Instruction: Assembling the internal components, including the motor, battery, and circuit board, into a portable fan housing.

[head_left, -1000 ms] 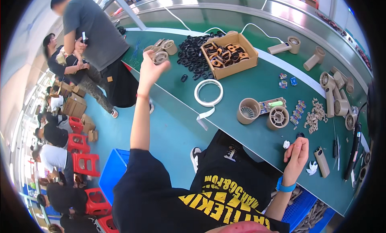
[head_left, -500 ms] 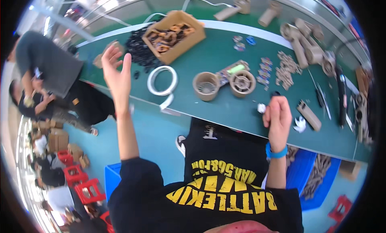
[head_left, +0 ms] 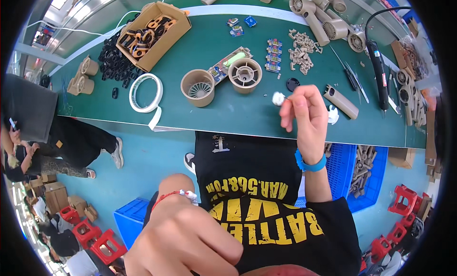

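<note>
Close in front of me at the bottom, my left hand [head_left: 185, 238] shows its back, fingers curled under; whatever they might hold is hidden. My right hand [head_left: 307, 115] is over the green table, thumb and fingers bent together in a pinch. A crumpled white wad [head_left: 278, 99] lies right at its fingertips; whether they grip it or something thin beside it is unclear. Just beyond sits a round black cap [head_left: 292, 83]. To the right of the hand are another white scrap [head_left: 332, 114] and a beige handle shell [head_left: 342, 103].
Left of centre are a beige fan housing [head_left: 198, 88], a part with a spoked ring [head_left: 245, 76] and a white tape roll [head_left: 145, 93]. Farther back stands a cardboard box [head_left: 157, 35] of orange-black parts. A black corded tool [head_left: 377, 76] lies right. Someone sits at left.
My left hand has come down from its raised, spread position at the left to close in front of me, fingers now curled. My right hand stays by the white wad. The view has shifted.
</note>
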A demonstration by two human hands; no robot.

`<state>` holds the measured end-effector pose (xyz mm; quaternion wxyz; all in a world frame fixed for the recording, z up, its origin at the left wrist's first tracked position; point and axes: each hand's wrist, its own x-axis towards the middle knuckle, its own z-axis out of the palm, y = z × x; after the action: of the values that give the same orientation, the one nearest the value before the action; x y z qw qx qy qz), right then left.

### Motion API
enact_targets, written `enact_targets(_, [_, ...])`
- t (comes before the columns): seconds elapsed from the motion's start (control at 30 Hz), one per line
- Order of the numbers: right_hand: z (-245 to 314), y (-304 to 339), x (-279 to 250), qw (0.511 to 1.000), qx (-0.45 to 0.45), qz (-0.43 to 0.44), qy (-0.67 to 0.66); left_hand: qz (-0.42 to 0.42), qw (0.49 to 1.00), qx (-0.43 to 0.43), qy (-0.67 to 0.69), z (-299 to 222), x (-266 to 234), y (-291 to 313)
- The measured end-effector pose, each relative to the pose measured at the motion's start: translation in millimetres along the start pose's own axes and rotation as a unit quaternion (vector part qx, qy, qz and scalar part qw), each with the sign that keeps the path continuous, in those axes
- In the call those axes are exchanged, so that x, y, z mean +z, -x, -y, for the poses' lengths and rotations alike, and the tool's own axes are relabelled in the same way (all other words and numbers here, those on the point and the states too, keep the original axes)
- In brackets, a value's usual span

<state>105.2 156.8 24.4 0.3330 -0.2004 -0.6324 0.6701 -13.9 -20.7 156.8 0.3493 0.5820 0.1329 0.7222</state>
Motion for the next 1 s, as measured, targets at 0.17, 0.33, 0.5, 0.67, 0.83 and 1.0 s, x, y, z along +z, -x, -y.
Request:
enact_targets(0.17, [4.4,-29.0,23.2,0.999,0.025,0.030,-0.034,0.021,0.995,-0.079,-0.055,-13.6,6.1,-2.0])
enact_targets(0.33, [2.0,-30.7,28.4,0.997,0.021,0.027,-0.067,-0.059,0.997,-0.010,-0.044,-11.7,12.1,6.5])
enact_targets(0.5, [4.9,-11.0,9.8,0.996,0.036,-0.011,-0.080,-0.008,0.982,-0.026,-0.186,4.6,-31.7,30.0])
enact_targets(0.67, [14.4,7.3,-2.8,0.981,0.043,0.030,-0.185,0.116,0.649,-0.185,-0.729,64.2,-99.5,9.0])
enact_targets(0.83, [9.9,16.7,-12.5,0.961,0.053,0.081,-0.259,0.197,0.609,-0.237,-0.731,86.3,-115.4,4.2])
enact_targets(1.0, [14.0,22.3,-16.7,0.973,0.044,0.060,-0.220,0.103,0.621,-0.244,-0.737,69.2,-77.8,6.2])
